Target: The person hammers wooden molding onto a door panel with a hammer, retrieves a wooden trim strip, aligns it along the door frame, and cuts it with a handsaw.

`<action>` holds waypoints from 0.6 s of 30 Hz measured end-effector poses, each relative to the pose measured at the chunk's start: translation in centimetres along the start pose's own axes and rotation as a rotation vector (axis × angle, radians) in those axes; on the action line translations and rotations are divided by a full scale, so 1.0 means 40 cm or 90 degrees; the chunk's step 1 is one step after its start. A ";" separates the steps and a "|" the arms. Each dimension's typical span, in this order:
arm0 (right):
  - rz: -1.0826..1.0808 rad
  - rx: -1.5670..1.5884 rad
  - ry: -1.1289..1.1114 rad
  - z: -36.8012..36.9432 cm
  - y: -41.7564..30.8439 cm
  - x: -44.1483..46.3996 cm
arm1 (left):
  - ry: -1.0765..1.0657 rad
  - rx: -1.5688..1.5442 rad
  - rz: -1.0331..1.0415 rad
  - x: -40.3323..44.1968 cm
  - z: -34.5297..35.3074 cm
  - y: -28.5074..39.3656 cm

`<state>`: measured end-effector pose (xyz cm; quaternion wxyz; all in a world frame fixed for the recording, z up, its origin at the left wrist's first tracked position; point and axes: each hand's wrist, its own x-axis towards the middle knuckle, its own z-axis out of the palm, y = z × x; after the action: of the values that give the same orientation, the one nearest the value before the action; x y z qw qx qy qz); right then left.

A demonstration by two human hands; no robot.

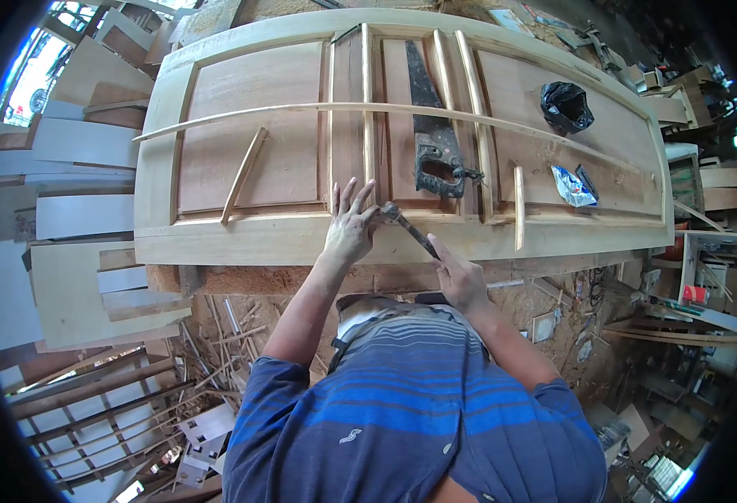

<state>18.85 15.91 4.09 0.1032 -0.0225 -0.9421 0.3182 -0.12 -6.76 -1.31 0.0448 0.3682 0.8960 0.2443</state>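
Note:
My right hand [462, 283] is wrapped round the dark handle of a hammer [415, 232], whose head points up and left toward my other hand. On the lower rail of a wooden panel door [243, 243] rests my left hand [352, 228], its fingers spread. Its fingertips are at the lower end of an upright moulding strip [368, 109]. Whether anything small lies under the thumb is too hidden to make out. A handsaw [435, 142] lies on the door just beyond the hammer, blade pointing away from me.
A long thin wooden strip [301, 107] crosses the door. Shorter strips [244, 174] lie on its panels. To the right are a black plastic bag [566, 106] and a blue-and-silver packet [573, 186]. Boards [83, 214] are stacked at left; wood scraps [226, 335] litter the floor.

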 end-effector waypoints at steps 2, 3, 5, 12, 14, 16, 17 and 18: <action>0.020 0.011 -0.016 -0.010 -0.003 -0.005 | 0.016 -0.022 -0.001 0.002 0.002 0.001; 0.051 -0.025 -0.066 -0.017 -0.008 -0.007 | 0.000 -0.013 -0.009 0.003 0.000 0.001; 0.085 -0.061 -0.115 -0.031 -0.011 -0.014 | -0.033 0.006 -0.017 0.008 -0.006 0.005; 0.092 -0.075 -0.119 -0.031 -0.006 0.000 | -0.036 0.021 -0.021 0.018 -0.020 0.016; 0.086 -0.026 -0.058 -0.032 -0.007 -0.001 | -0.025 0.014 -0.014 0.011 -0.030 0.022; 0.092 0.065 0.026 -0.040 0.005 -0.023 | -0.026 0.054 0.015 0.016 -0.027 0.030; 0.117 0.066 0.043 -0.047 0.014 -0.041 | -0.031 0.072 0.026 0.010 -0.022 0.035; 0.143 0.069 0.059 -0.055 0.027 -0.063 | 0.007 0.081 0.061 0.010 -0.023 0.056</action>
<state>21.73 17.82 4.69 0.1113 -0.1367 -0.9095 0.3766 0.76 -5.48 0.58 0.0046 0.4117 0.8911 0.1910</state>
